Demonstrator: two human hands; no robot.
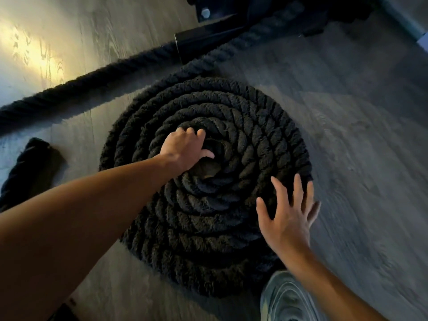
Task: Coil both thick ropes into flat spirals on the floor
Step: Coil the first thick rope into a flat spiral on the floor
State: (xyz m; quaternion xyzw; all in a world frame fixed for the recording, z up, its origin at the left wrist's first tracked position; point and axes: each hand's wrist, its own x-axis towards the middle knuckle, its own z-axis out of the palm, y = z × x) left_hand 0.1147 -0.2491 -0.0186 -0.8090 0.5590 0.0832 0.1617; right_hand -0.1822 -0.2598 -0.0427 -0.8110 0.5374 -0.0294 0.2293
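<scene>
I am looking down at a grey wood floor (347,112), where the coiled rope (208,218), thick and black, lies as a flat spiral in the middle. Its free length leads away from the far edge toward a black metal frame (208,40). The left hand (185,147) sits on the heart of the spiral, fingers curled down over the innermost turns and grasping them, thumb pointing right. The right hand (289,216) is released, fingers straight and spread over the outer turns at the near right rim; it is blurred, and I cannot tell whether it touches. A second rope (81,89) runs uncoiled across the far left, and a rope end (30,167) lies left of the spiral. A pale shoe (284,297) stands at the spiral's near right edge.
</scene>
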